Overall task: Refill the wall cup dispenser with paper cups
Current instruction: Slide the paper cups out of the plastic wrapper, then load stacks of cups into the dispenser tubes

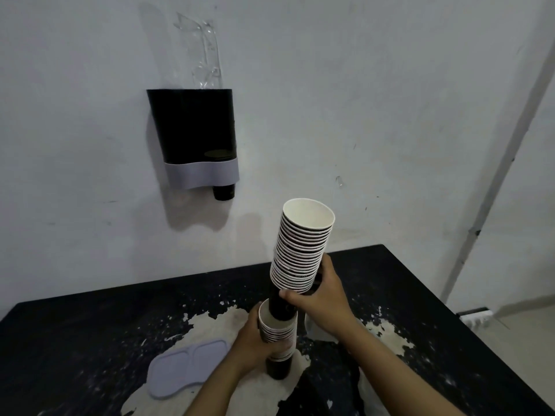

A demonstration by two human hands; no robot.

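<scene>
The wall cup dispenser (195, 130) hangs on the white wall at upper left, with a dark body, a grey lower band and a dark cup bottom (223, 192) poking out below. My right hand (319, 298) grips the lower end of a tall upper stack of paper cups (300, 247), white inside with black walls. The bottom cup of that stack sits partly inside a shorter lower stack (277, 337), which stands on the table. Around this lower stack my left hand (255, 340) is closed.
A grey two-compartment lid (183, 367) lies flat on the black table (90, 325) left of my hands. The tabletop paint is chipped to bare patches. Clear plastic (204, 49) sticks up above the dispenser. A white power strip (476, 316) lies on the floor at right.
</scene>
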